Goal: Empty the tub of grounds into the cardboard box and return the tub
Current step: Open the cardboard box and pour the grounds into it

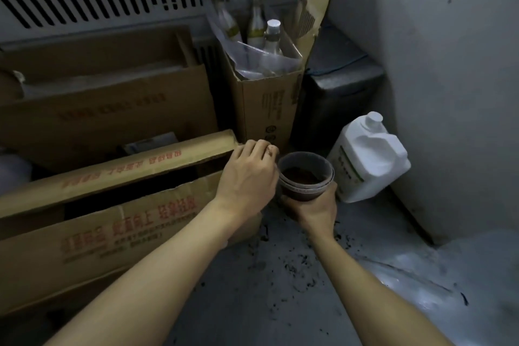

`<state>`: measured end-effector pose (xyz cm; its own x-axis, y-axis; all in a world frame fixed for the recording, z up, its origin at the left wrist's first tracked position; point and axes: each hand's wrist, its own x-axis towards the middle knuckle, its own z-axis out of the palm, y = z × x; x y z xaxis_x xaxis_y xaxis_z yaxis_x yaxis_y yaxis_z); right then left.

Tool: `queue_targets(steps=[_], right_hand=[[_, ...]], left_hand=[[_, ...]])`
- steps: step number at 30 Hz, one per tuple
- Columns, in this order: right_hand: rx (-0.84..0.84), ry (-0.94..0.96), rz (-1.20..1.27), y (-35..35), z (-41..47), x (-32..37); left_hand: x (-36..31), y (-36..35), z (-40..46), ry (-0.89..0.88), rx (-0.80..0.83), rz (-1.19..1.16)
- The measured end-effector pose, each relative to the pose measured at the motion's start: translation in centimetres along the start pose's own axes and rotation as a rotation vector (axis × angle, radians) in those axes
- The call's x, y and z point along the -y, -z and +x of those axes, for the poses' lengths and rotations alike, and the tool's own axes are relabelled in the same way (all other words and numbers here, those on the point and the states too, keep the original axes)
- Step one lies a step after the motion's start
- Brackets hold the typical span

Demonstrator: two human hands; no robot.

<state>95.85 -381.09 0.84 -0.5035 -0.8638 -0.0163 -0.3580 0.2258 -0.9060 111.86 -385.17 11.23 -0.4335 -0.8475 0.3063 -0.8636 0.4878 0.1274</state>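
Grey floor [280,303] already speckled with spilled grounds. Right hand [314,209] grips the tub [306,174] upright, at 3 o'clock of the cardboard box [118,222]. Left hand [250,174] curled at the box flap [134,168], grasp unclear. Risk: the narrow gap sends grounds onto the floor.

Both forearms are bare with no sleeves in view, and neither the left hand [248,174] nor the right hand [316,209] wears any glove, ring or watch.

Dim, grey indoor light with soft blur throughout. A pale glare patch shines on the floor [407,270] at lower right. Deep shadow fills the gaps between cardboard boxes [106,109]. Wide-angle distortion curves the edges.
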Motion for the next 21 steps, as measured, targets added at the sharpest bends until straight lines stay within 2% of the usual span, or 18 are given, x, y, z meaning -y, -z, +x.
queue_targets(steps=[12,21], right_hand=[[0.01,0.052,0.044,-2.2,-1.0,-2.9],[0.07,-0.058,0.033,-1.4,-2.0,-3.3]], left_hand=[[0.7,-1.3,-1.1,-0.056,-0.014,0.041],[1.0,-0.4,-2.2,-0.023,-0.044,0.017]])
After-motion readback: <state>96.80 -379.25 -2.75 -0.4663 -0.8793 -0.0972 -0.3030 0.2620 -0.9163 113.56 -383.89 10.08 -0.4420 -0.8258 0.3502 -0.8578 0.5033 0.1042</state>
